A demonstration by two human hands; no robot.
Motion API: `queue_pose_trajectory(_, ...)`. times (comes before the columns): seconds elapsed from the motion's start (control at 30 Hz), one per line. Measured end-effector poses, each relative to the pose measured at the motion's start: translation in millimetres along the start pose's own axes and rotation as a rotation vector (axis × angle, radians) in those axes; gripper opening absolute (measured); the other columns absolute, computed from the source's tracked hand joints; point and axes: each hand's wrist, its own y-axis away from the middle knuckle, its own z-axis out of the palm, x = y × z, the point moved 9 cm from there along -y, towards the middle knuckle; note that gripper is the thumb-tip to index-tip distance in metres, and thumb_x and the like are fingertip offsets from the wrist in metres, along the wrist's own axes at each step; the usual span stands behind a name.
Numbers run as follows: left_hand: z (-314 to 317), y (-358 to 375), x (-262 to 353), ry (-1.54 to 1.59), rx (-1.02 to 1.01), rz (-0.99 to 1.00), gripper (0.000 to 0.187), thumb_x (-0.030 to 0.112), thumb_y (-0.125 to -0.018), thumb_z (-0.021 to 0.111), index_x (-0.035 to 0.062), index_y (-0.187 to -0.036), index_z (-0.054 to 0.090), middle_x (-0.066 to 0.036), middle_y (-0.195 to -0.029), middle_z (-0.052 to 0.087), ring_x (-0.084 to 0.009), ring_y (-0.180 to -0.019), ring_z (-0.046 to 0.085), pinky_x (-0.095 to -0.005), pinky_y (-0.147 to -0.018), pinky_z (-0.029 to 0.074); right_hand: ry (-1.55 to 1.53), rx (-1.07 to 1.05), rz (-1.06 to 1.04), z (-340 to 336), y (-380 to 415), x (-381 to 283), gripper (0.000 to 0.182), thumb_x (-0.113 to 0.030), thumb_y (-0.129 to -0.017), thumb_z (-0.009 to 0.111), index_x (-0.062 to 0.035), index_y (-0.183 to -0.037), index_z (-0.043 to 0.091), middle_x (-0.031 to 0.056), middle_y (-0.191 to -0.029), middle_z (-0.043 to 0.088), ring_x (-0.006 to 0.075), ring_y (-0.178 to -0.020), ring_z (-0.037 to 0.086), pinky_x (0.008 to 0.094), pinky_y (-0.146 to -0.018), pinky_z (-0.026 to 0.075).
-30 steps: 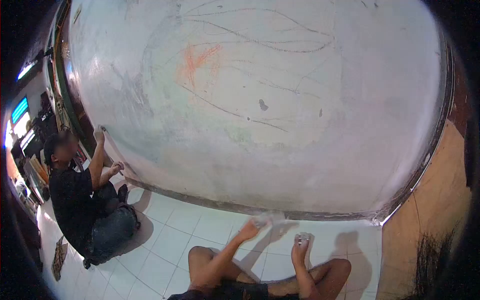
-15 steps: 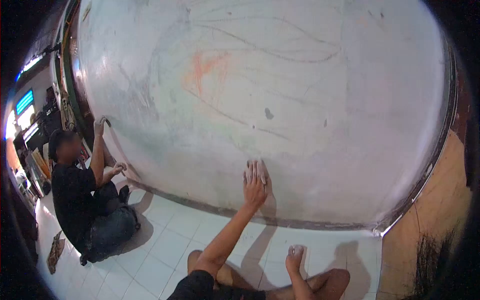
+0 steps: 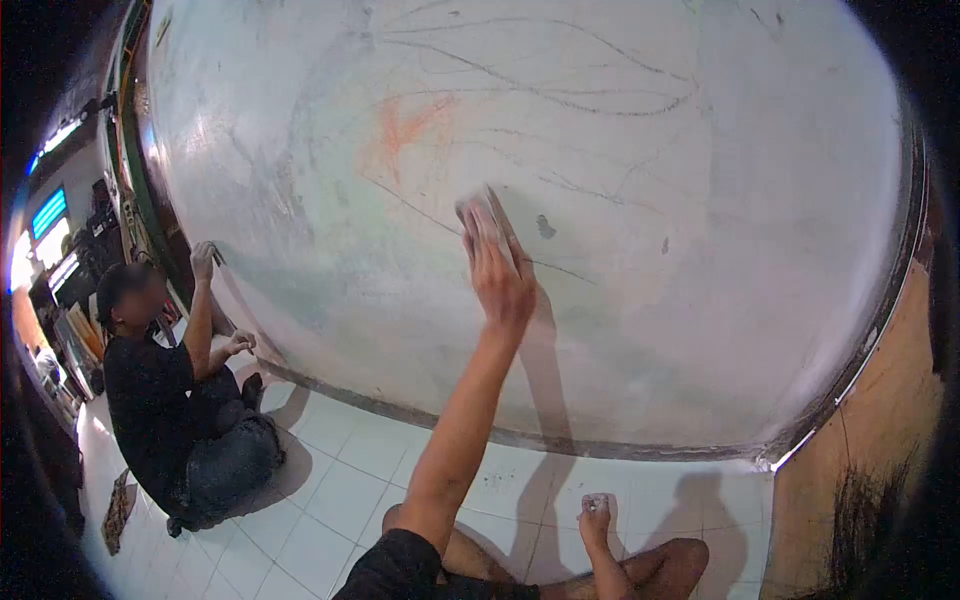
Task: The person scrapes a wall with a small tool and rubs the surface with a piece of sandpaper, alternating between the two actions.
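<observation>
My left hand (image 3: 497,262) presses against the pale wall (image 3: 620,330), fingers stretched upward over a thin flat piece of what looks like sandpaper (image 3: 468,208). Most of that piece is hidden under the fingers, and its edge is blurred. Around the hand the wall carries dark curved lines, an orange-red smear (image 3: 405,130) and a dark grey spot (image 3: 545,227). Low down, near my bent right knee (image 3: 685,560), my right hand (image 3: 595,512) is closed and dusted white. What it holds, if anything, I cannot make out.
At the left a person in black (image 3: 150,370) sits on the white tiled floor (image 3: 330,510), one hand raised to the wall with a small dark piece. A crumpled cloth (image 3: 118,512) lies behind them. A tan board (image 3: 850,440) with black marks stands right.
My left hand has slid up the wall from near its bottom edge to just below the orange-red smear. My right hand stays low by the knee. The other person's raised hand has barely shifted.
</observation>
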Motion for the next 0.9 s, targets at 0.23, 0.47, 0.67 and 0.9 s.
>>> queue_pose_trajectory(0.23,-8.3,129.4,-16.7,-0.028,-0.382,-0.079,0.060,0.008,-0.092,0.043,-0.0051,-0.145,0.019,-0.025,-0.148,0.027,-0.0384,-0.139,0.025,-0.0490,-0.112,0.020,0.010,-0.063,0.093,-0.2,9.0,-5.6,0.019,-0.015,-0.090,0.059,0.0000,-0.101,0.055,0.0088,-0.078,0.060,0.0185,-0.058,0.057,0.0335,-0.055,0.047)
queue_pose_trajectory(0.47,-11.8,9.3,-2.9,0.026,-0.203,-0.185,0.054,0.026,-0.100,0.029,0.0007,-0.147,0.019,-0.020,-0.154,0.017,-0.0351,-0.143,0.011,-0.0496,-0.115,0.006,-0.063,-0.229,0.021,-3.2,29.3,-63.7,0.020,-0.018,-0.093,0.057,0.0014,-0.089,0.061,0.0082,-0.070,0.061,0.0141,-0.058,0.057,0.0303,-0.054,0.046)
queue_pose_trajectory(0.67,-4.0,12.2,1.8,0.008,-0.185,-0.124,0.056,0.020,-0.097,0.035,-0.0024,-0.146,0.019,-0.021,-0.152,0.021,-0.0369,-0.142,0.016,-0.0503,-0.114,0.012,-0.051,-0.256,0.016,1.3,28.8,-94.8,0.028,-0.023,-0.094,0.056,0.0008,-0.081,0.063,0.0066,-0.062,0.059,0.0127,-0.054,0.056,0.0283,-0.053,0.045)
queue_pose_trajectory(0.9,2.0,84.3,-3.1,-0.017,-0.312,-0.053,0.056,0.016,-0.095,0.041,-0.0014,-0.146,0.023,-0.022,-0.151,0.024,-0.0392,-0.141,0.019,-0.0523,-0.112,0.018,-0.127,-0.280,-0.055,-23.8,16.6,-161.0,0.023,-0.018,-0.093,0.059,0.0020,-0.082,0.063,0.0037,-0.063,0.058,0.0102,-0.057,0.053,0.0265,-0.053,0.043)
